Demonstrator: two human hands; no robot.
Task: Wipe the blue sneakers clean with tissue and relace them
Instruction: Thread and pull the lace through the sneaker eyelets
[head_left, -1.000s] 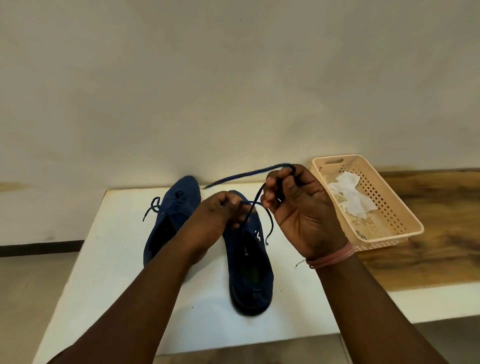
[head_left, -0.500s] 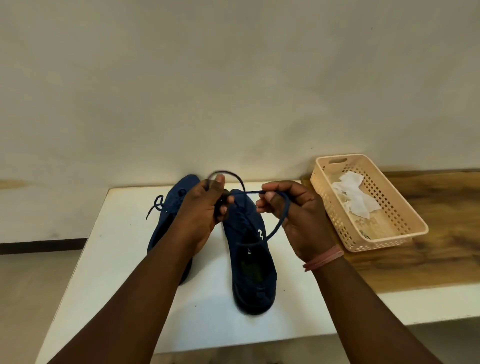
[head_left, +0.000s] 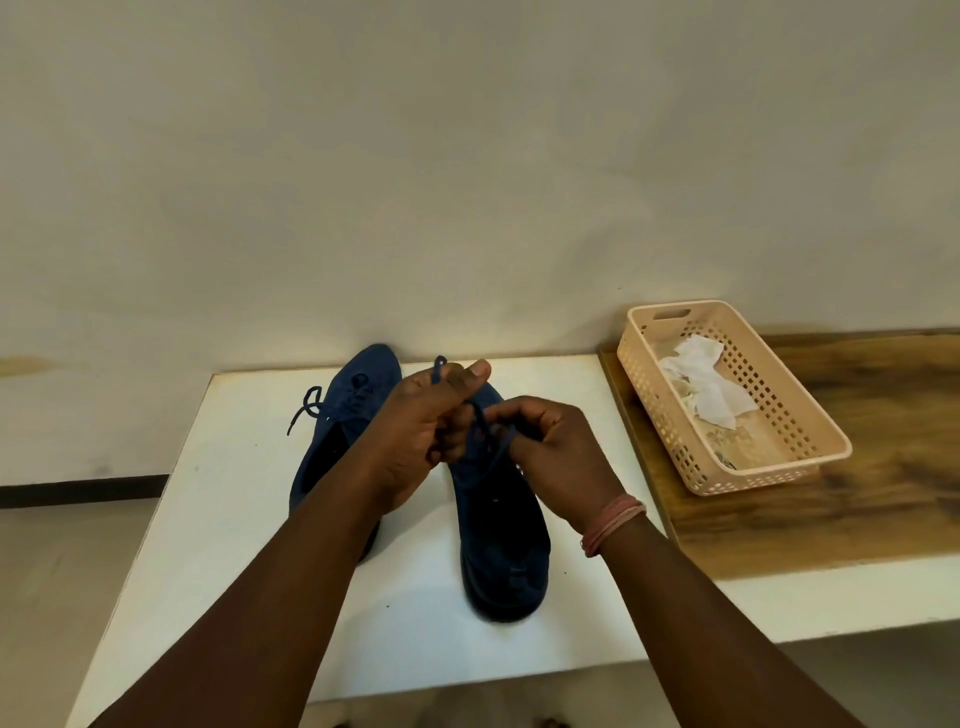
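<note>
Now, on the white rectangular worktop (head_left: 218, 545), the left dark blue fabric sneaker (head_left: 343, 421) lies with its toe toward the wall, and its thin dark blue lace (head_left: 310, 408) is tied in a small bow that hangs over its left side. The person's left forearm crosses above the heel part of this shoe. The left hand (head_left: 415, 436) is raised over the gap between the two shoes; its fingers are curled and they pinch one end of the dark blue shoelace (head_left: 485, 434), whose tip stands up just beside the thumb. Just beside it, the right hand (head_left: 561, 452) has its fingers curled too and grips the other part of the same lace, close above the front of the right dark blue fabric sneaker (head_left: 501, 540). This shoe rests flat on the worktop with the heel toward the person. A pink band (head_left: 613, 522) sits around the right wrist. Further right, a peach plastic basket with perforated walls (head_left: 800, 415) stands on a brown wooden board (head_left: 883, 499), and crumpled white tissue (head_left: 711, 389) lies inside it.
</note>
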